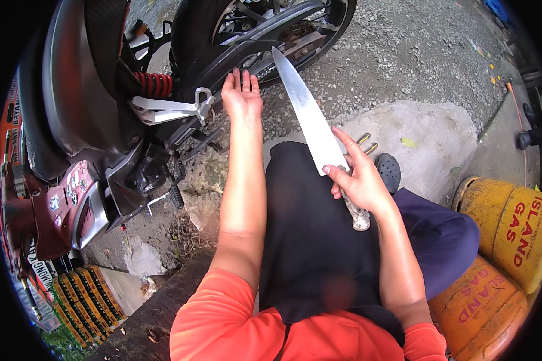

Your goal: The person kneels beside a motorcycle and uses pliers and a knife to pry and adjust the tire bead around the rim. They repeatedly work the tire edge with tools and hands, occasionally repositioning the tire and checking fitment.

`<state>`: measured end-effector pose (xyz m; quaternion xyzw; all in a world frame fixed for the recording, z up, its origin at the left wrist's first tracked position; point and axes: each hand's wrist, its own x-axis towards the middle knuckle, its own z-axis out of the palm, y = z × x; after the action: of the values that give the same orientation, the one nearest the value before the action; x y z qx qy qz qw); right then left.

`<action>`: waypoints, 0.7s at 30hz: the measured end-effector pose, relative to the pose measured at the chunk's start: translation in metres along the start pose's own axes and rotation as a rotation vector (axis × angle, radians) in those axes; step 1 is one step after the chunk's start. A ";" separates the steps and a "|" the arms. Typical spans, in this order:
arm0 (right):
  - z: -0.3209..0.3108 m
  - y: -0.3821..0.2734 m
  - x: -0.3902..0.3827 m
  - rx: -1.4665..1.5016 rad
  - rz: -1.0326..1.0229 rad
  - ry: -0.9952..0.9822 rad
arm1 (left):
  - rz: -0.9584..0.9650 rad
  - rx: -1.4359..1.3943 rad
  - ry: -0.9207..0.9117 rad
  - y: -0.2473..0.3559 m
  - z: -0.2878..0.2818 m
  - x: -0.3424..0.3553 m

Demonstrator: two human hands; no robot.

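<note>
My right hand [361,180] is closed around a large knife near where its broad, pale steel blade [301,111] meets the worn handle [358,218]; the tip points away from me toward the motorbike's rear wheel. My left hand [242,96] is open, palm up with slightly curled fingers, holding nothing, left of the blade and close by the motorbike's dark lower parts. Dark cloth [313,246] covers my lap beneath the knife. A tool with yellow-edged handles [367,144] lies on the pale stone slab [421,138], partly hidden behind my right hand.
A parked motorbike [78,102] fills the left, with a footrest [163,108] near my left arm. Two gas cylinders, yellow [496,207] and orange [463,307], stand at right. Gravel [415,48] lies ahead; a striped yellow-and-black object [84,301] is at lower left.
</note>
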<state>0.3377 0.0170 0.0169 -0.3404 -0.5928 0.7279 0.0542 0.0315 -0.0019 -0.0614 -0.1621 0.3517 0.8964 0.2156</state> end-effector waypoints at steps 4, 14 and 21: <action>0.011 -0.034 0.002 -0.249 -0.042 0.003 | -0.007 0.113 0.023 0.007 -0.008 0.014; -0.012 -0.054 -0.004 -0.621 -0.256 0.143 | -0.193 0.507 -0.190 -0.002 0.009 -0.014; -0.070 -0.060 -0.061 -0.735 -0.031 0.171 | -0.333 0.323 -0.265 -0.031 0.024 0.009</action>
<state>0.4044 0.0630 0.0931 -0.3876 -0.8129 0.4345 -0.0115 0.0362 0.0381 -0.0659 -0.0623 0.4271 0.7944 0.4274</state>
